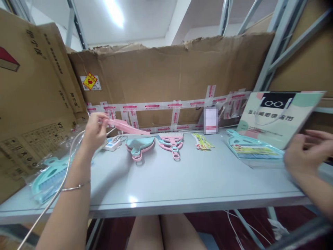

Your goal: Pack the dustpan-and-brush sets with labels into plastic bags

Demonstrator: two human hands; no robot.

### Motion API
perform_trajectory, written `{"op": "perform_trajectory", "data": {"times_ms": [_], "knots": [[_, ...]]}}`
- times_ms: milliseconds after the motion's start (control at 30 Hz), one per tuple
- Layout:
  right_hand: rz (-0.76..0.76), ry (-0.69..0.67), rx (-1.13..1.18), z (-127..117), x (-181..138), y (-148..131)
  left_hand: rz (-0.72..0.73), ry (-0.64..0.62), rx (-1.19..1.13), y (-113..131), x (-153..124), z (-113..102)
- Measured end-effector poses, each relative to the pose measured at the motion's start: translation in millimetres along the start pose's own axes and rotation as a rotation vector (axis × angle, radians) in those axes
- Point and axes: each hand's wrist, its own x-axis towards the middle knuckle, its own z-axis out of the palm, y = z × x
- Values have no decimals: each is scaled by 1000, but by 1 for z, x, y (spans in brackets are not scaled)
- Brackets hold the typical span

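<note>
My left hand is raised over the left part of the table, its fingers closed on the handle of a pink dustpan, seen nearly edge-on. Below and to the right of it lie stacked teal and pink dustpans. Beside these is a stack of pink and teal brushes. At the far right, my right hand has its fingers apart, with nothing visible in them. It is beside a teal dustpan set with a yellow-green card; whether they touch I cannot tell.
Yellow-green cards lie at the back near a propped phone-like panel. A paper bag leans at right. A bagged teal set and white cable are at left. Cardboard walls the back. A white device sits behind.
</note>
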Motion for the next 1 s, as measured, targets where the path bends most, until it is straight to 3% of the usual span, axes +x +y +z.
{"op": "perform_trajectory", "data": {"times_ms": [67, 133, 233, 300, 433, 500, 567, 633, 733, 833, 1000], "knots": [[-108, -84, 164, 2, -7, -52, 91, -4, -85, 14, 12, -19], [-133, -220, 276, 5, -15, -114, 75, -125, -212, 40, 22, -35], [-165, -689, 477, 14, -28, -205, 12, -397, -481, 89, 32, -49], [-100, -1028, 667, 20, -38, -252, 3, -539, -619, 115, 34, -49], [87, -1734, 1029, 24, -61, -299, -66, -710, -811, 135, 28, -27], [191, -1911, 1056, 23, -74, -300, -92, -746, -918, 130, 21, -8], [296, -1787, 1000, 26, -90, -293, -165, -700, -987, 119, 12, 15], [374, -1496, 935, 33, -107, -282, -301, -613, -1022, 105, 0, 37], [406, -1200, 861, 49, -130, -273, -475, -664, -983, 91, -21, 62], [366, -1140, 816, 62, -143, -271, -506, -738, -826, 87, -40, 76], [282, -1146, 663, 68, -146, -258, -533, -652, -742, 85, -57, 83]]}}
